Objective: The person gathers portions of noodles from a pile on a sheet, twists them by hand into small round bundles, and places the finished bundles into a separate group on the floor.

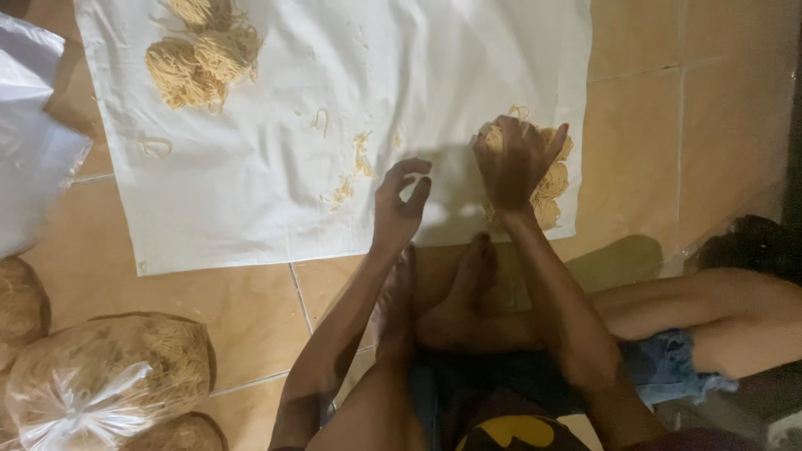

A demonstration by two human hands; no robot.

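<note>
Head view: stringy noodle nests (547,179), white cloth (251,192)

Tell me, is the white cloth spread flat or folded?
Spread: the cloth lies flat on the floor, noodles on top.

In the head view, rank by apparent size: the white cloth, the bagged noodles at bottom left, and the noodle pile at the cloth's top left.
1. white cloth
2. bagged noodles, though nearer the camera
3. noodle pile

Bagged noodles (109,376) on tiled floor (693,108); noodle nests (200,54) far corner
</note>
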